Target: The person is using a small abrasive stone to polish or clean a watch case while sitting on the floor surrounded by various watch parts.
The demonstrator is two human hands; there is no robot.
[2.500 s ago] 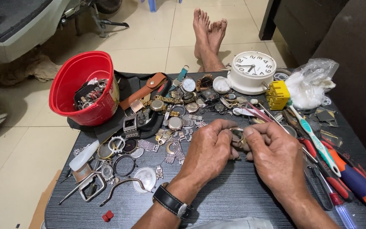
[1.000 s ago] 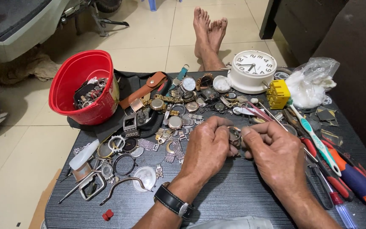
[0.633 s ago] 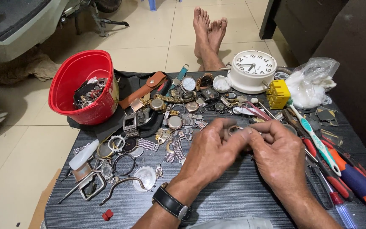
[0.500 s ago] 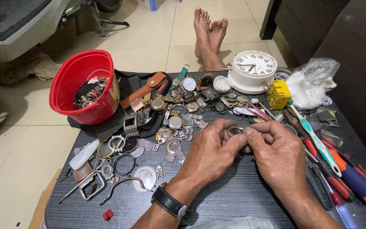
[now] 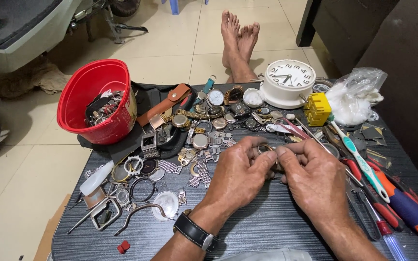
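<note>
A small round metal watch part [image 5: 266, 148] sits pinched between the fingertips of both hands, just in front of the white alarm clock [image 5: 289, 82] and above the dark ribbed table [image 5: 267, 227]. The left hand [image 5: 238, 176] curls knuckles-up, thumb and forefinger closed on the part's near edge, a black-strapped wristwatch [image 5: 194, 232] on its wrist. The right hand [image 5: 315, 181] mirrors it, fingers bent inward and clamped on the other side, so the two hands meet tip to tip and hide most of the piece; what exactly it is cannot be told. To the left of the clock spreads a heap of watch cases, dials and bracelet links [image 5: 194, 130], with a brown leather strap [image 5: 165, 104] lying across it. Farther left of the clock stands a red plastic bucket [image 5: 97, 99] holding more watches. Just right of the clock are a yellow block [image 5: 318, 108] and a crumpled clear plastic bag [image 5: 354, 96]. In front of the clock, beside the right hand, lie a toothbrush [image 5: 359, 162] and a screwdriver with a blue and orange handle [image 5: 407, 210]. Beyond the clock, a person's bare feet [image 5: 238, 38] rest on the tiled floor
</note>
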